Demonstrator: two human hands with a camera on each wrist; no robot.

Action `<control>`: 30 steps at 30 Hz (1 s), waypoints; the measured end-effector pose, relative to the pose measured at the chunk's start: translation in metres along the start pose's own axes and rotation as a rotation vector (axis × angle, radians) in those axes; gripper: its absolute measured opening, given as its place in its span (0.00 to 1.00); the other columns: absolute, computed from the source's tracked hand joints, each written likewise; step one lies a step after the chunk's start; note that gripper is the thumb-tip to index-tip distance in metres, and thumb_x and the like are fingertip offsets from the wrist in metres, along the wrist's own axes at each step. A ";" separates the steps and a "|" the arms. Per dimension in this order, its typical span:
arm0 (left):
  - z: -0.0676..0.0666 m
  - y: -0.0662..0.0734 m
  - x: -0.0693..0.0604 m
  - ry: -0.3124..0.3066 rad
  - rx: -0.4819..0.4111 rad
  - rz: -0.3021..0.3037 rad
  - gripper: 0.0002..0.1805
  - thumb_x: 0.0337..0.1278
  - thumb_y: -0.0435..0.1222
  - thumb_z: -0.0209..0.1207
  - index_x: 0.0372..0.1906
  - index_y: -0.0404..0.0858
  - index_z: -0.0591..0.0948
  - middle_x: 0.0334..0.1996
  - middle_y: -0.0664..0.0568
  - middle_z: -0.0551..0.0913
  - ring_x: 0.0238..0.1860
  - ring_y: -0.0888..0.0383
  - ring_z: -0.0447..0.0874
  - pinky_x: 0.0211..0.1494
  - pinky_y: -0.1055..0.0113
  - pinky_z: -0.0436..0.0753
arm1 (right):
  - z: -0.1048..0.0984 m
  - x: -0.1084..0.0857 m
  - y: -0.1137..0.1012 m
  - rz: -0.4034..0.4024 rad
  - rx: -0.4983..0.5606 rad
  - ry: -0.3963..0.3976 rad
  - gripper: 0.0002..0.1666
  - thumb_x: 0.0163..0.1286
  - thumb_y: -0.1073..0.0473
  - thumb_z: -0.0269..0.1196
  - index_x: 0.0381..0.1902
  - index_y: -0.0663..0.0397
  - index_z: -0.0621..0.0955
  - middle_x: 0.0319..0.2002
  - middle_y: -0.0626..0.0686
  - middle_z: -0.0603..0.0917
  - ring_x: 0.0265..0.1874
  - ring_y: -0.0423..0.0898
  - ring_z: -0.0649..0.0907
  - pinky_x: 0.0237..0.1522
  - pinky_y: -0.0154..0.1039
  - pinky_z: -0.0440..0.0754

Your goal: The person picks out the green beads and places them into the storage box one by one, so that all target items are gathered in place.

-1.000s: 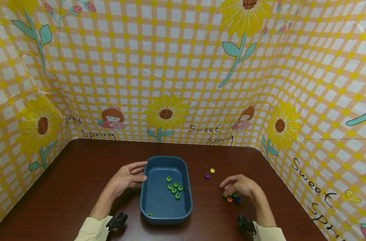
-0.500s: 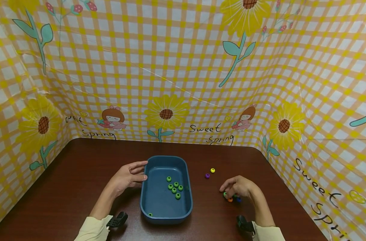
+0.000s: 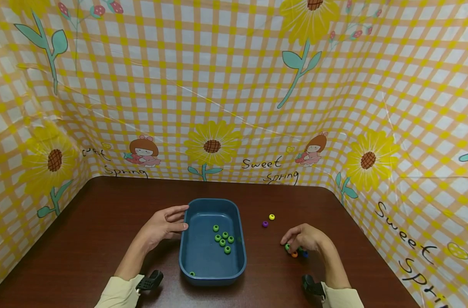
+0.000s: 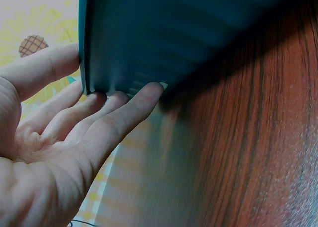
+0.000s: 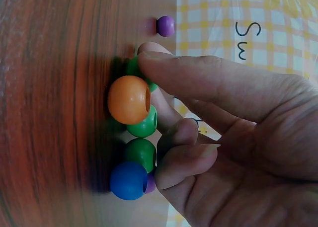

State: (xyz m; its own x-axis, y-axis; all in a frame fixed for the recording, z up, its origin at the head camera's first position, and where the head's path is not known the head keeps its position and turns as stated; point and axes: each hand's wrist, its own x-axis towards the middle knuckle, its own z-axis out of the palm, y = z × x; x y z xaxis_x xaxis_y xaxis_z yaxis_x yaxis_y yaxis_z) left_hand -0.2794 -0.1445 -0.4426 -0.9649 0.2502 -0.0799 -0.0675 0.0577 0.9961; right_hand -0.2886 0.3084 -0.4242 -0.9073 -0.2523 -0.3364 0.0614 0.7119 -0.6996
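My left hand (image 3: 160,229) touches the left wall of a blue rectangular bin (image 3: 183,256) with fairly straight fingers; in the left wrist view those fingers (image 4: 124,110) rest against its outer side. Several green beads (image 3: 222,242) lie inside the bin. To its right, my right hand (image 3: 308,237) is low over a small cluster of beads, thumb and forefinger pinching a green bead (image 5: 133,65). Right beside the pinch are an orange bead (image 5: 128,100) and another green bead (image 5: 144,123). A darker green bead (image 5: 140,155), a blue bead (image 5: 128,181) and a partly hidden purple bead (image 5: 150,183) sit near the curled fingers.
A yellow bead (image 3: 272,217) and a purple bead (image 3: 265,224) lie apart on the dark wooden table (image 3: 122,201), between bin and right hand. Checked cloth (image 3: 234,85) with sunflowers walls the back and sides.
My right hand's thumb and forefinger have closed on a green bead at the cluster's left edge. The left hand and bin have stayed in place.
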 end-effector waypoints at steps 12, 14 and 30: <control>0.000 -0.002 0.000 -0.003 -0.004 0.009 0.34 0.64 0.28 0.63 0.74 0.35 0.68 0.72 0.35 0.70 0.73 0.35 0.68 0.55 0.49 0.86 | 0.003 0.002 -0.001 0.003 -0.004 0.035 0.14 0.53 0.70 0.72 0.40 0.61 0.89 0.30 0.51 0.85 0.22 0.43 0.71 0.24 0.36 0.67; 0.000 -0.002 -0.001 -0.005 -0.005 0.011 0.34 0.64 0.28 0.64 0.74 0.35 0.68 0.72 0.35 0.70 0.72 0.35 0.68 0.55 0.50 0.86 | 0.002 0.002 0.000 -0.003 -0.001 0.028 0.15 0.52 0.70 0.72 0.40 0.61 0.89 0.30 0.50 0.84 0.22 0.43 0.71 0.24 0.35 0.67; 0.000 -0.003 -0.001 -0.011 -0.002 0.019 0.34 0.65 0.28 0.63 0.75 0.34 0.68 0.72 0.34 0.70 0.72 0.35 0.69 0.55 0.50 0.86 | 0.006 0.003 0.002 0.001 0.014 0.049 0.16 0.49 0.73 0.70 0.39 0.63 0.88 0.31 0.53 0.87 0.22 0.43 0.72 0.24 0.35 0.67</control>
State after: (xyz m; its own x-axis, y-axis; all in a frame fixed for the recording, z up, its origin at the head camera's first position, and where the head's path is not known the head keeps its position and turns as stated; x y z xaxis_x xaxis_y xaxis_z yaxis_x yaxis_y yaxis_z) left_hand -0.2781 -0.1447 -0.4460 -0.9630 0.2623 -0.0618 -0.0501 0.0509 0.9974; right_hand -0.2886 0.3047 -0.4306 -0.9265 -0.2189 -0.3060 0.0678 0.7029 -0.7080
